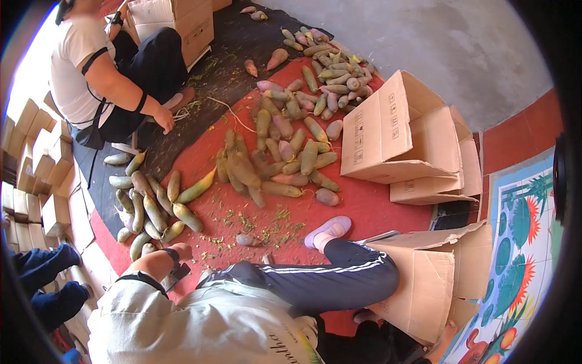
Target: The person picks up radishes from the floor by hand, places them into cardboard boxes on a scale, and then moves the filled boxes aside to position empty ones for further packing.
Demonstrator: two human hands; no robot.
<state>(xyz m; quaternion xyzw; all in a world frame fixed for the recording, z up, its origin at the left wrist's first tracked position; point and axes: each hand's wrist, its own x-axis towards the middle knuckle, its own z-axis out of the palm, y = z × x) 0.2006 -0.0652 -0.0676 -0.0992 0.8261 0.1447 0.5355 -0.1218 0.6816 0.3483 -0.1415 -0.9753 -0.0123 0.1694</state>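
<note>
My left hand (182, 250), with a black band at the wrist, is over the red mat beside a pile of green radishes (153, 209). Its fingers are too indistinct to make out, and a dark flat thing (176, 276) shows just below the wrist. At the lower right, a bit of skin that seems to be my right hand or forearm (447, 341) shows by an open cardboard box (418, 285); its fingers are hidden. A larger heap of green and pinkish radishes (309, 136) spreads ahead of me, some smeared by motion.
Another person (100, 79) sits at the upper left near a carton (182, 24). More open boxes (394, 133) stand at the right, by a painted tile wall (521, 261). Small cartons (56, 215) are stacked at the left, near someone's dark-trousered legs (51, 273). Leaf scraps litter the red mat (206, 230).
</note>
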